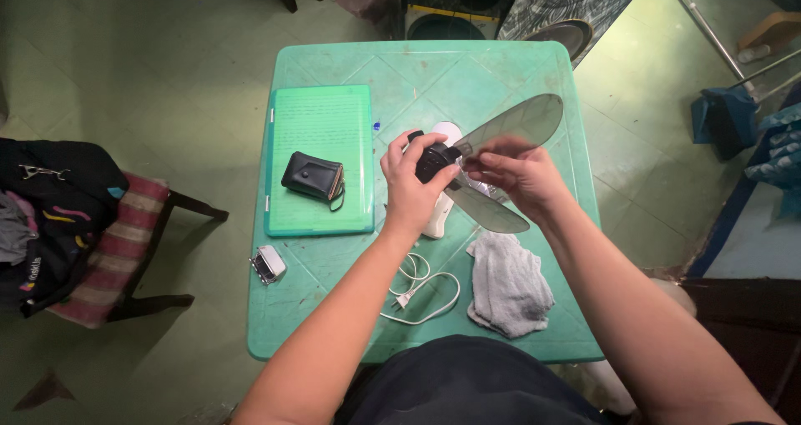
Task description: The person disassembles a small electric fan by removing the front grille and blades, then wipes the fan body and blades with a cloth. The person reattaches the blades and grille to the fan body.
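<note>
Head view, two hands, left hand [410, 187] gripping one black fan hub [435, 160], right hand [517, 175] pinching one grey blade [509, 129], one rag [507, 281].

Single head-worn cam, no 2nd view, so no shared area. Looked nearly straight down from above the green table [334, 325], wearer at its near edge. Forearms entered from bottom of frame; left hand [410, 183] and right hand [521, 175] sat approx. frame centre, close. Wide field: floor [167, 58] and chair [117, 250] visible around table.
</note>
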